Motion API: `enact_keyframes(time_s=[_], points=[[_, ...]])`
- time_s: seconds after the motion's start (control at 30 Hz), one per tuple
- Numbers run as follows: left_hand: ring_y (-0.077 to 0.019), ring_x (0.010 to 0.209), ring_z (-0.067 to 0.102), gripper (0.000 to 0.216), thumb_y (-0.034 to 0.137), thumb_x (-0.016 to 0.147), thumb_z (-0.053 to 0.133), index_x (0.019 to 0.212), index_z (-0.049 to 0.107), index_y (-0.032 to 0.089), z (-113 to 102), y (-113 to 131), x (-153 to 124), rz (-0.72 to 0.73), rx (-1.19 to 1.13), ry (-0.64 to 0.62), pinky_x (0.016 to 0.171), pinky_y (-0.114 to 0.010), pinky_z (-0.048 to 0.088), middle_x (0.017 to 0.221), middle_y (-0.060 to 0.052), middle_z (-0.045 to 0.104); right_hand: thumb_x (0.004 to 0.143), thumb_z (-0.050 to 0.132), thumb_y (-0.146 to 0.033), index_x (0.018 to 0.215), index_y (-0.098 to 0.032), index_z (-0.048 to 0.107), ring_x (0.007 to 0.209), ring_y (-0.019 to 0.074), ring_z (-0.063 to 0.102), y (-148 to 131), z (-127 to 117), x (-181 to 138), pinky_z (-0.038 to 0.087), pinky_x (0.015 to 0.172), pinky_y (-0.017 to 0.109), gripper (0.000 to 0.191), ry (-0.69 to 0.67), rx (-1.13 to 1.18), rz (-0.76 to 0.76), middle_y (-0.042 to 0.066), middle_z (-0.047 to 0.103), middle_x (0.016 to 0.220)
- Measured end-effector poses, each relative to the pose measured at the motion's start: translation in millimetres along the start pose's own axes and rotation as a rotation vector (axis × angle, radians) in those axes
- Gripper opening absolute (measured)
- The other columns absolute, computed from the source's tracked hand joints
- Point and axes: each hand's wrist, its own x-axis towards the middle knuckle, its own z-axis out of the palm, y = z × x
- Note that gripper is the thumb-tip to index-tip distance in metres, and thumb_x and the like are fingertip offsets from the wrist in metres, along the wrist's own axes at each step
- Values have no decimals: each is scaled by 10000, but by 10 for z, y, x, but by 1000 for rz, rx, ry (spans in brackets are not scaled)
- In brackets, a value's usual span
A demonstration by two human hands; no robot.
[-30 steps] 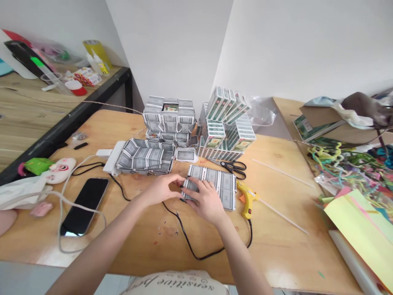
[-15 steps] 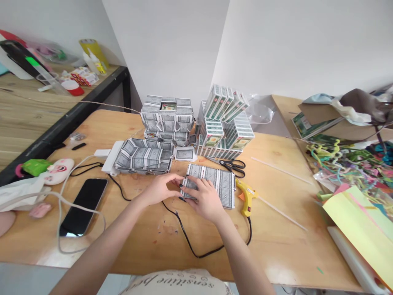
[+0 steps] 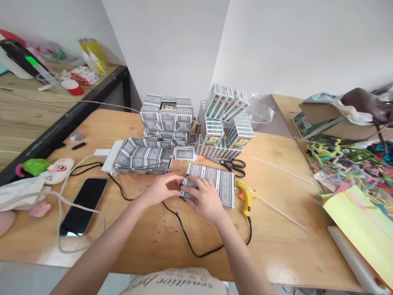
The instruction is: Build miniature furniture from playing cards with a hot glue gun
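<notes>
A flat panel of grey-patterned playing cards (image 3: 226, 186) lies on the table in front of me. My left hand (image 3: 161, 189) is closed at its left edge, thumb and fingertips bent toward the cards. Across the panel's left part rest the fingers of my right hand (image 3: 204, 199), with the thumb at the near edge, gripping it. The exact fingertip contact is partly hidden. Just right of the panel lies a yellow glue gun (image 3: 246, 196), and behind it black-handled scissors (image 3: 231, 165). An open box made of cards (image 3: 144, 157) stands to the left.
Behind stand a larger card-covered structure (image 3: 167, 116) and stacked card packs (image 3: 225, 119). A black cord (image 3: 187, 237) loops across the near table. A phone (image 3: 84, 207) and white cable lie left; glue sticks (image 3: 282, 212) and coloured paper (image 3: 362, 229) are right. A single card (image 3: 185, 153) lies centrally.
</notes>
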Motion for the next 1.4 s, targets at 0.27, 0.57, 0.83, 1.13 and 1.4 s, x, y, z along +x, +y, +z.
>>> enact_keyframes(time_s=[0.27,0.57,0.83,1.13,1.4], points=[[-188,878,607,384,271,664,717,1032,617,220,7,15,-3,10,25,38,829,-335,481,940,-19,662,847,547,-330,1168,-313,585,1024,249,490,2,-8,-3,379,842,413,323,-7,6,-5,60,494,1294],[-201,976,590,421,283,687,725,1092,622,231,56,-85,-18,67,27,32,901,-336,455,1012,-32,654,846,549,-320,1150,-292,592,1031,241,489,3,16,-6,380,846,405,308,9,22,8,57,502,1292],[-211,1034,574,442,359,745,666,1171,596,264,119,-190,-92,80,61,37,921,-349,454,1129,-55,598,836,562,-306,1133,-278,600,1035,243,488,4,21,-14,370,850,402,301,11,34,11,60,499,1295],[-220,912,635,433,434,844,487,1177,570,170,317,-103,-102,-307,-440,204,811,-373,521,1023,-93,666,830,567,-308,1150,-293,580,1034,241,478,0,15,-8,362,843,391,320,-8,-2,7,54,471,1318],[-185,715,640,285,397,664,686,795,693,143,255,-94,129,-476,-564,90,703,-296,503,781,-45,707,857,516,-317,1189,-284,554,1012,252,470,10,-2,-20,345,804,391,336,-18,-83,-64,77,451,1324]])
